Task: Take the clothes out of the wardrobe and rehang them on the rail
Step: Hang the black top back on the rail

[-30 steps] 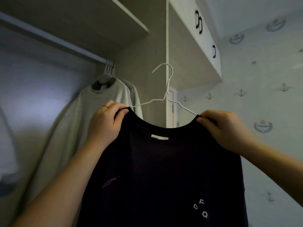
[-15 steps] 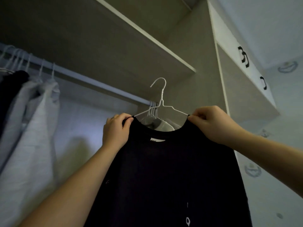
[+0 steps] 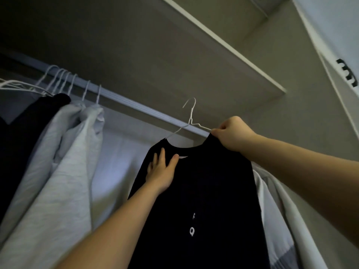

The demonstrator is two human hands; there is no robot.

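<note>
Just below the rail (image 3: 136,104), toward its right end, hangs the black shirt (image 3: 204,181) on a thin white wire hanger (image 3: 191,117), whose hook stands up above the line of the rail and does not appear to be caught over it yet. Soft, light and limp, the shirt should weigh next to nothing, but its wide neck could slide along the smooth wire if the hanger tips, and the wire itself looks springy enough to twist. The safest hold is probably on the wire near the neck or at a shoulder, with cloth and wire taken together. That is roughly what the right hand (image 3: 232,135) does: its fingers are curled tight, pinching the hanger's right arm where the shirt's shoulder meets it. The left hand (image 3: 161,171) holds nothing; it lies flat with fingers straight and thumb spread against the cloth just under the collar, steadying it. Further left on the rail hang pale grey garments (image 3: 64,152) and a dark garment (image 3: 29,129), on a cluster of white hangers (image 3: 58,78). Behind the right forearm hangs a light garment (image 3: 275,210). Overhead runs a shelf (image 3: 223,45), and a cupboard door with a black handle (image 3: 347,74) shows at the far right.
</note>
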